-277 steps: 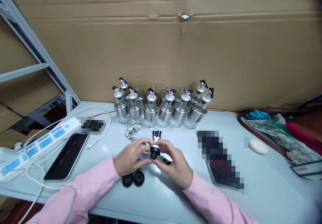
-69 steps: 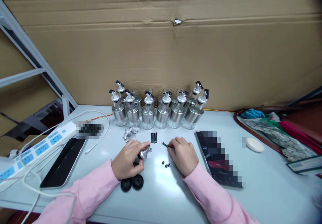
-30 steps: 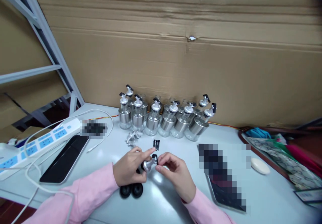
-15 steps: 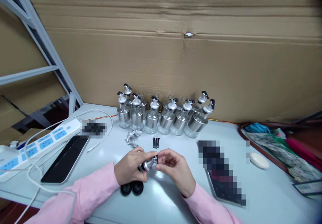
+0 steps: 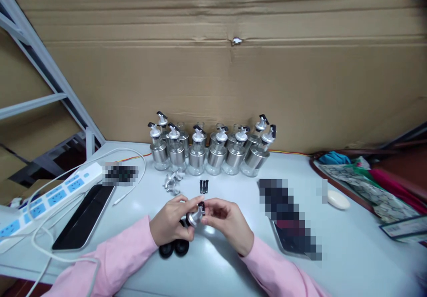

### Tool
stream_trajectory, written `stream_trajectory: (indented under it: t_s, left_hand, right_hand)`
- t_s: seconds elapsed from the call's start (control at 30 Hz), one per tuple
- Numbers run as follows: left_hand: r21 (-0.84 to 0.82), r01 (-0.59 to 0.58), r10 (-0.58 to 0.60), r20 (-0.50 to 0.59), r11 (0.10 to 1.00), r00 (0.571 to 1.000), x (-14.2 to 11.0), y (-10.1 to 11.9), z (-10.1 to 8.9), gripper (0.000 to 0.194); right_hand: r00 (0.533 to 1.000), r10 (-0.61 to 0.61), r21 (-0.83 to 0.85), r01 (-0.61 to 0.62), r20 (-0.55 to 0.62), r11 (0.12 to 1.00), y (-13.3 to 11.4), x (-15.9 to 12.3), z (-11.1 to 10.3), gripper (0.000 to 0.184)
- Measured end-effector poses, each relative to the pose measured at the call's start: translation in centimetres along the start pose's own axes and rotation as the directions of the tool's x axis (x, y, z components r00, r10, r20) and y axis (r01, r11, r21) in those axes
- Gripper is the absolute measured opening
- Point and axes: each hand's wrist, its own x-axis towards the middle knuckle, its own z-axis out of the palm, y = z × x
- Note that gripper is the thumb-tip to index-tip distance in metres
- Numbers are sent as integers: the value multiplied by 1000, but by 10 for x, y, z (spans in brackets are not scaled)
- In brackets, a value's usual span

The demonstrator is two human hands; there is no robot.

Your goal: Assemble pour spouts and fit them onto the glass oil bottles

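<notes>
My left hand (image 5: 169, 219) is closed around a silver bottle pourer (image 5: 194, 217), its spout pointing up and to the right. With thumb and fingertips, my right hand (image 5: 231, 224) pinches a small black flap cap (image 5: 202, 207) at the spout's tip. Whether the cap is fastened on is hidden by the fingers. Beyond the hands lie several small black caps (image 5: 204, 186) in a row and a loose pile of silver pourer spouts (image 5: 172, 181). Round black stoppers (image 5: 181, 247) rest just below my left hand.
Several glass bottles with steel sleeves (image 5: 196, 157) stand along the cardboard wall (image 5: 213, 79), many topped with pourers. At left are a power strip (image 5: 56, 197), white cable and a dark phone (image 5: 85, 217). Rightward lie another dark device (image 5: 288, 241) and a white oval object (image 5: 338, 199).
The view has shifted slightly, so the things on the table appear a little further left. Both hands stay together at the pourer, which has tilted slightly; the right fingers still pinch the black cap.
</notes>
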Motion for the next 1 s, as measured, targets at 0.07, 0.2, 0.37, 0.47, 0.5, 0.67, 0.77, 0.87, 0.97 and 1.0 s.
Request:
stream_trajectory:
  t_s: [0.07,0.2,0.37,0.47,0.5,0.67,0.77,0.87,0.97,1.0]
  left_hand:
    - [5,10,-10,0,1000,1000,0,1,0,79]
    - [-26,17,-17,12,1000,1000,-1,2,-1,82]
    - [-91,59,-53,74,994,996,-3,-1,-4,75]
    - [-77,51,-47,61,996,997,-1,-1,-6,51]
    - [-62,50,-46,58,997,997,0,-1,-7,43]
    - [-39,25,-22,86,999,996,5,1,-9,28]
    - [-52,24,-19,106,998,994,5,2,-8,24]
    - [-66,12,-5,106,998,994,4,2,-6,20]
    - [-53,-3,7,78,999,997,3,0,-8,23]
    - [-43,1,2,66,999,998,3,-1,-10,26]
  right_hand:
    - [1000,-13,-25,13,14,1000,1,1,-1,32]
    - [995,-90,-78,94,53,992,2,1,-3,33]
    - [984,-150,-90,159,94,983,3,2,-6,38]
    - [978,-188,-142,201,95,969,2,1,-7,39]
    - [975,-204,-160,217,93,963,2,1,-6,40]
    - [953,-287,-264,303,97,916,-2,-4,-6,38]
    - [934,-341,-328,356,105,875,-2,-4,-5,34]
    - [902,-413,-361,428,122,828,-3,-5,-4,30]
    - [879,-458,-290,477,135,830,-9,-10,-1,26]
    - [876,-465,-243,482,129,842,-14,-11,0,23]
